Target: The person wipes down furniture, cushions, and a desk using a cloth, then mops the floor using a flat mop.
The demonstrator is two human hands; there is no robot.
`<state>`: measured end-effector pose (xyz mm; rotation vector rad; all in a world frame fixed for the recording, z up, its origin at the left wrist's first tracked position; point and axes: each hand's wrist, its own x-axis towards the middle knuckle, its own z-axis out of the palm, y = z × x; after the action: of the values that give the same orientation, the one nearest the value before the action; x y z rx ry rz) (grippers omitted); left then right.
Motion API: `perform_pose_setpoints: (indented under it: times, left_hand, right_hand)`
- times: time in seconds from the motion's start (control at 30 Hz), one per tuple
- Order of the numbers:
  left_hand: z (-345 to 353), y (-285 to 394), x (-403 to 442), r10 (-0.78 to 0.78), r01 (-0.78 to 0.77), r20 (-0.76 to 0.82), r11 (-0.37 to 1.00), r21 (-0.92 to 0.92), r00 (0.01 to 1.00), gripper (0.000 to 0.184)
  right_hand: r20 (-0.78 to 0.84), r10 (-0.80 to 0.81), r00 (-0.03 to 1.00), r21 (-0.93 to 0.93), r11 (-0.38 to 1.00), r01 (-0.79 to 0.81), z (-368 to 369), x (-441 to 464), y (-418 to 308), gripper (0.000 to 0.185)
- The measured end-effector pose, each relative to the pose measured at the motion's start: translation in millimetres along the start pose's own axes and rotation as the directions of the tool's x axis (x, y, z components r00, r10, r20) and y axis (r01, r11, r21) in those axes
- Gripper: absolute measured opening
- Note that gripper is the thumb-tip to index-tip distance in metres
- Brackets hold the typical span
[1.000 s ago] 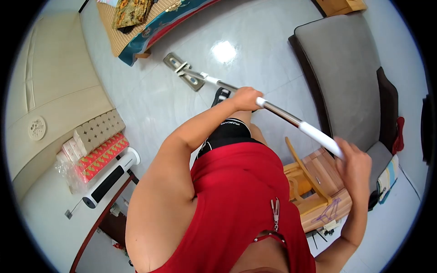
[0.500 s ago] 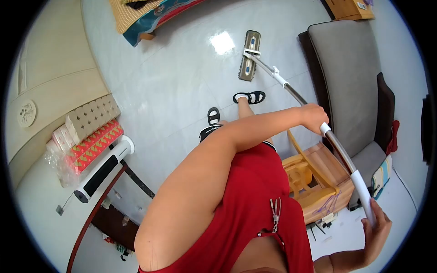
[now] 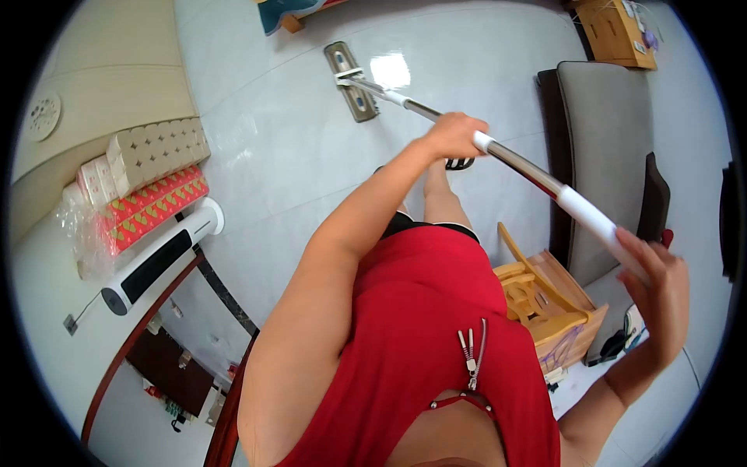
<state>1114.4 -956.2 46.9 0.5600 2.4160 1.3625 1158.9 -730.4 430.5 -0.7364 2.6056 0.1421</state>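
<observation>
Two hands hold our mop [image 3: 521,166], its head [image 3: 352,82] on the floor [image 3: 272,156]: left hand [image 3: 457,135] wrapped mid-pole, right hand [image 3: 661,288] round the upper end. We judge it light, stiff, best held there.

Looks like a room in a home: furnished with a grey sofa [image 3: 603,140], wooden chair [image 3: 557,297] and wooden cabinet [image 3: 608,35], stocked with packs of tissue [image 3: 159,153], floored in glossy tiles [image 3: 268,148].
</observation>
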Motion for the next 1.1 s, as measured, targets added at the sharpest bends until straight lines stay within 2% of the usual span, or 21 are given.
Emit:
perform_pose_setpoints:
  times: [0.17, 0.37, 0.47, 0.53, 0.6, 0.67, 0.77, 0.9, 1.0, 1.1]
  left_hand:
    - [-49, -55, -89, -0.171, 0.181, -0.116, 0.980, 0.080, 0.978, 0.031]
    - [-62, -89, -149, -0.237, 0.245, -0.088, 0.966, 0.085, 0.967, 0.031]
    - [-44, -81, -145, -0.123, 0.128, -0.071, 0.988, 0.080, 0.990, 0.031]
    - [-32, -51, -137, -0.092, 0.091, 0.005, 0.993, 0.081, 0.996, 0.031]
    - [-15, -14, -126, -0.035, 0.034, 0.107, 0.999, 0.008, 0.994, 0.031]
    - [3, 27, -119, 0.037, -0.040, 0.162, 0.999, 0.018, 0.986, 0.031]
    - [29, 76, -110, 0.196, -0.188, 0.223, 0.980, -0.057, 0.955, 0.032]
    - [64, 101, -98, 0.323, -0.279, 0.323, 0.944, -0.175, 0.889, 0.031]
    - [82, 100, -96, 0.361, -0.307, 0.355, 0.931, -0.199, 0.862, 0.031]
    - [80, 97, -111, 0.303, -0.259, 0.329, 0.951, -0.171, 0.894, 0.031]
  right_hand:
    - [-0.010, -0.127, 0.992, -0.078, 0.989, 0.126, 12, 47, -72, 0.054]
    - [-0.015, -0.170, 0.985, -0.053, 0.984, 0.169, 34, 58, -113, 0.047]
    - [-0.036, -0.094, 0.995, -0.039, 0.995, 0.093, 45, 32, -111, 0.049]
    - [-0.030, -0.002, 1.000, -0.050, 0.999, 0.000, 47, -5, -110, 0.051]
    - [-0.030, 0.119, 0.992, 0.068, 0.991, -0.117, 41, -50, -104, 0.056]
    - [-0.007, 0.188, 0.982, 0.113, 0.976, -0.186, 25, -93, -107, 0.059]
    - [0.190, 0.435, 0.880, 0.086, 0.886, -0.456, -4, -147, -123, 0.064]
    - [0.182, 0.443, 0.878, 0.046, 0.888, -0.457, -11, -180, -146, 0.066]
    - [0.162, 0.358, 0.920, -0.040, 0.934, -0.356, -13, -173, -159, 0.064]
    - [0.167, 0.347, 0.923, -0.014, 0.937, -0.350, -14, -170, -160, 0.061]
